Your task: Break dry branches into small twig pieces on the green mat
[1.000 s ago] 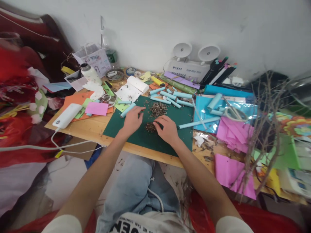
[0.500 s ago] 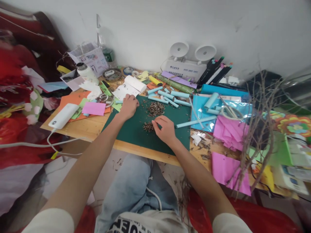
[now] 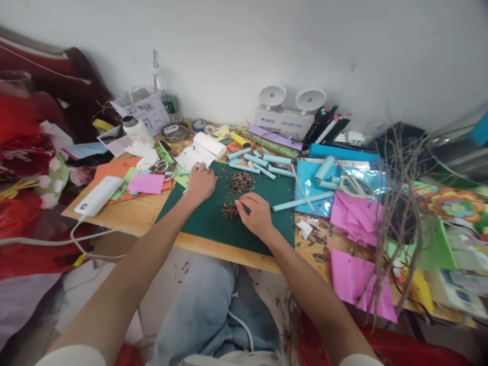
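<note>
My left hand (image 3: 202, 184) rests palm down on the far left part of a dark green mat (image 3: 213, 229), its fingers slightly bent and apart, with nothing visible in them. Thumb and forefinger of my right hand (image 3: 256, 215) are pinched together at the edge of a small heap of brown dry bits (image 3: 229, 210). Whatever is between those fingertips is too small to make out. Just behind lies a larger heap of similar bits (image 3: 241, 181), between the two hands. Pale blue paper tubes (image 3: 261, 161) lie along the mat's far edge.
A roll of white paper (image 3: 210, 145) lies beyond my left hand, and a white power bank (image 3: 99, 195) at the left. To the right are scissors (image 3: 356, 186), pink paper (image 3: 354, 218) and upright bare twigs (image 3: 400, 223). A two-lamp emergency light (image 3: 284, 122) stands against the wall.
The view has tilted up slightly, so everything sits a little lower. Both hands stay almost in place, the right still pinching at the small heap.
</note>
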`<state>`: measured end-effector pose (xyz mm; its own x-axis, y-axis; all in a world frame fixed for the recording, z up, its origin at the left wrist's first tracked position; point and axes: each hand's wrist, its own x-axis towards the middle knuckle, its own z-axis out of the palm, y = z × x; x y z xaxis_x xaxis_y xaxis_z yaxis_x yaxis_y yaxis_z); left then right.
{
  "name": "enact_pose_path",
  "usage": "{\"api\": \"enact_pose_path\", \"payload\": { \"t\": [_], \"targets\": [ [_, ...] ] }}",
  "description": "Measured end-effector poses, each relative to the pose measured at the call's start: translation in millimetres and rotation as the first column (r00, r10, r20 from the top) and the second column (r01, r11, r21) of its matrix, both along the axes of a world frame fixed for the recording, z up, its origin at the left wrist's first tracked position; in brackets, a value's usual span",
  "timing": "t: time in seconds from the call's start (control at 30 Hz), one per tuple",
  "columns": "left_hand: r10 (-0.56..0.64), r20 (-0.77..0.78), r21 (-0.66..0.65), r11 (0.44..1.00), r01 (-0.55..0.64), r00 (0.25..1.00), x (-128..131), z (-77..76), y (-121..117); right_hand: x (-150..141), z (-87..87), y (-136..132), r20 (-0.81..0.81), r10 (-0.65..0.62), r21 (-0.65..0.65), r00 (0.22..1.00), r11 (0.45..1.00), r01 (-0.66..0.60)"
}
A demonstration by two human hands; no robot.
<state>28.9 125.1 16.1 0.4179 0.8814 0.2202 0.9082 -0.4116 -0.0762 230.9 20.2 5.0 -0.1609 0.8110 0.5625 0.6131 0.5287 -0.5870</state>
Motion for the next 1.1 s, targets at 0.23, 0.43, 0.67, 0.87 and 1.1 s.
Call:
{"api": "enact_pose_path", "payload": {
  "t": [0.23,0.43,0.67,0.87,1.1],
  "targets": [
    [-0.038,0.054,-0.021,0.999,0.039,0.998,7,-2.0,-17,0,2.1,-1,-0.007,0.006,0.013,1.000,1.000,-0.006],
    [0.056,0.170,0.033,0.998,-0.062,0.984,-8,2.4,-30,0,3.1,0,-0.014,-0.005,0.009,1.000,1.000,0.005],
    [0.071,0.130,-0.062,0.996,-0.063,0.989,2,14.1,8,0,2.0,-1,-0.002,0.000,0.006,1.000,1.000,0.000],
    [0.107,0.064,-0.147,0.984,-0.097,0.992,4,12.4,32,1,1.6,0,-0.005,0.003,-0.003,1.000,1.000,-0.003],
    [0.026,0.041,-0.148,0.989,-0.019,0.999,-2,9.5,48,1,0.2,0,0.001,0.009,-0.018,1.000,1.000,-0.009]
  ]
}}
